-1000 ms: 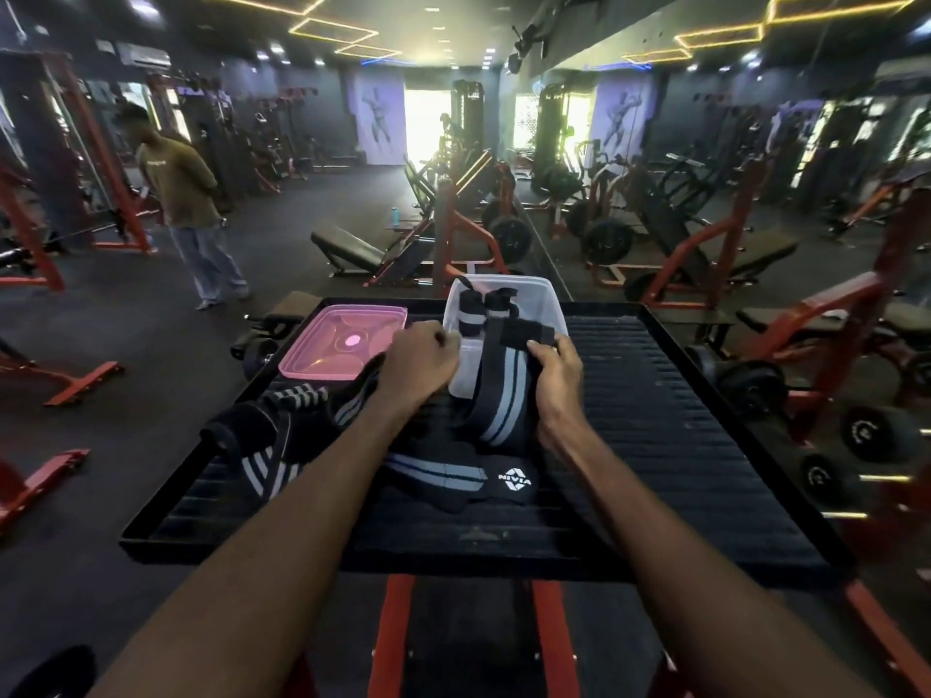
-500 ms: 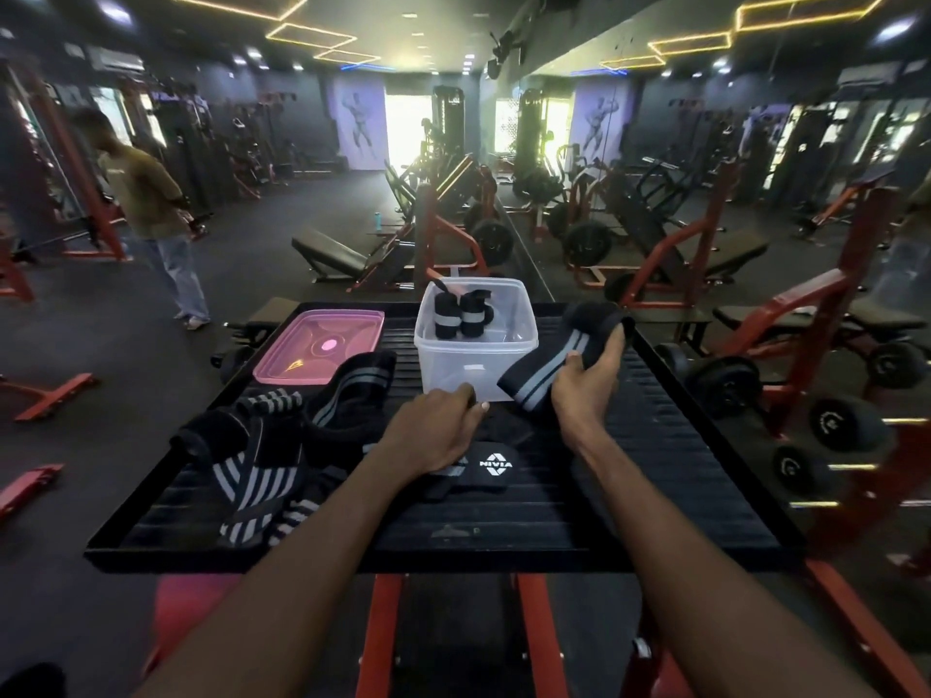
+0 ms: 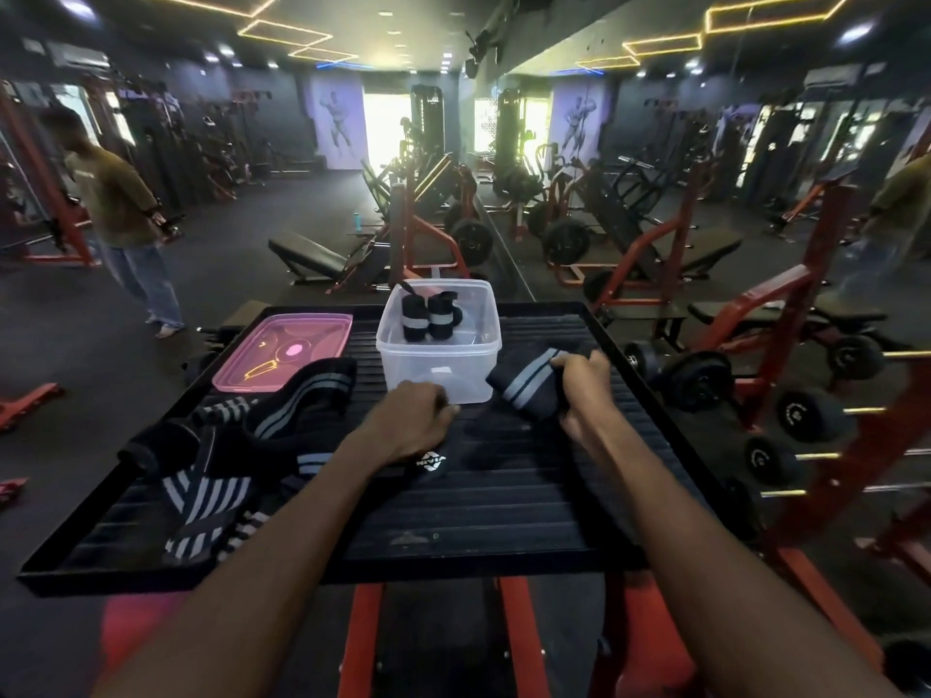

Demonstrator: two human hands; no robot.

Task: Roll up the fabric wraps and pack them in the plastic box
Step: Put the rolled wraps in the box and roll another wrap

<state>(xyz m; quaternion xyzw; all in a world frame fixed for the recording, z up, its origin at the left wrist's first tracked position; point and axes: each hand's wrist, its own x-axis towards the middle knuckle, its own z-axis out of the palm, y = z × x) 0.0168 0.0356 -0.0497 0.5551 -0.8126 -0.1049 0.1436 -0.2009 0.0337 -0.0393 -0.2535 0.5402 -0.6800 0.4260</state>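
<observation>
Two rolled wraps (image 3: 430, 317) stand upright in the far left corner of the clear plastic box (image 3: 471, 367) on the black ribbed tray (image 3: 504, 501); the right hand (image 3: 587, 390) grips a black, grey-striped wrap (image 3: 529, 382) just right of the box, fingers curled round it; the left hand (image 3: 410, 420) is curled, knuckles up, on the branded end of a wrap (image 3: 433, 463) lying before the box; loose wraps (image 3: 237, 455) are heaped at left, near the pink lid (image 3: 284, 350).
</observation>
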